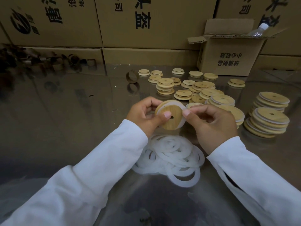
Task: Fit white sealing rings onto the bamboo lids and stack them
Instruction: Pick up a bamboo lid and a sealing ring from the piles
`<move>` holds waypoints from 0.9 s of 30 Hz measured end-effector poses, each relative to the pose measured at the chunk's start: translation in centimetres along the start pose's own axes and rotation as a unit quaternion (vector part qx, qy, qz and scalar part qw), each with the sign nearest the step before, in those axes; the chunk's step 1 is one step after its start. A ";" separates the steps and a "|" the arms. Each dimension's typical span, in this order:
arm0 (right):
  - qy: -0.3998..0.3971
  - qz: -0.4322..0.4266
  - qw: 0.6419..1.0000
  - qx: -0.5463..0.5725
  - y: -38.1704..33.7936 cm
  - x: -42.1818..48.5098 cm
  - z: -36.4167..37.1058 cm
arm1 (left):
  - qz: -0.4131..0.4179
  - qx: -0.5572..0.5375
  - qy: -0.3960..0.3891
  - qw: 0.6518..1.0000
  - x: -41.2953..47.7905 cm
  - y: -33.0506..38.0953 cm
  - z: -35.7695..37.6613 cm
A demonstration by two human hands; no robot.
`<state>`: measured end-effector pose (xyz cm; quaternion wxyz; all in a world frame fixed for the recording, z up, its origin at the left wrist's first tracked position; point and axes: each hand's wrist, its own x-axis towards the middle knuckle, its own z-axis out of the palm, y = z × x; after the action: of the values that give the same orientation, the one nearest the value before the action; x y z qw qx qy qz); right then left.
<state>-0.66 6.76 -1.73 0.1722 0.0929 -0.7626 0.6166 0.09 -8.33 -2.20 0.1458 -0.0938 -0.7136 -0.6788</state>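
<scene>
Cardboard cartons (146,22) behind; left hand (143,115) grips bamboo lid (170,117), right hand (211,121) pinching sealing ring (183,110) at its right edge.

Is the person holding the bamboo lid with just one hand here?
No, the left hand and the right hand both pinch the bamboo lid, which has a white sealing ring at its edge.
</scene>
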 end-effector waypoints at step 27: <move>0.011 0.002 0.998 -0.062 0.5 0.4 0.2 | 0.060 0.055 -0.011 0.997 0.1 0.9 -0.4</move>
<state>-1.26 6.68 -2.06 0.1848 0.0736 -0.7977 0.5693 0.32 -8.69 -1.34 0.1836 -0.1356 -0.7444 -0.6275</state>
